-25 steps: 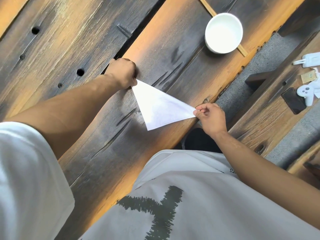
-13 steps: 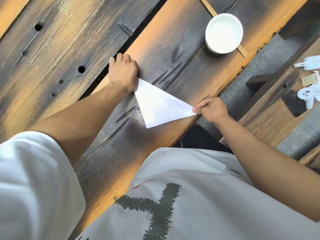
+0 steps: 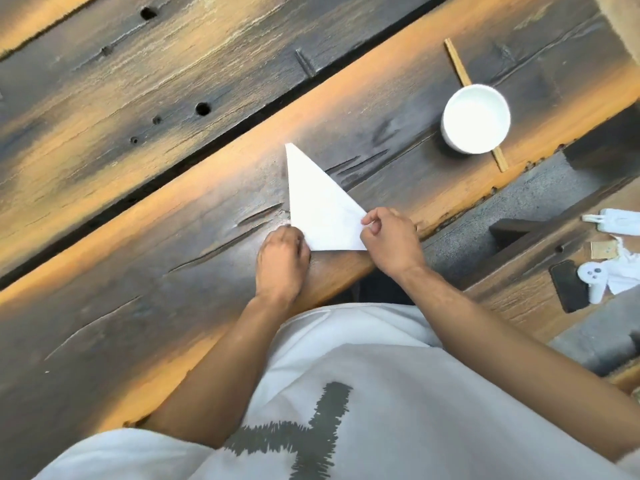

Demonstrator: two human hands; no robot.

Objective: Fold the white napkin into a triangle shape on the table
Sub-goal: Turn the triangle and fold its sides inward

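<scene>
Both hands sit at the near end of the napkin (image 3: 322,206), already a triangle near the table's (image 3: 173,271) edge: left hand (image 3: 282,263) curled on one corner, right hand (image 3: 389,237) pinching the other, which should be pressed flat with layers aligned.

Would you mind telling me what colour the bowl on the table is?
The bowl is plain white, inside and out, shown best in the head view.

Rustic dining spot, likely a teahouse or eatery, weathered dark plank desk (image 3: 173,81) with knot holes, white bowl (image 3: 475,119) on chopsticks (image 3: 457,62), grey stone floor (image 3: 512,206)
</scene>
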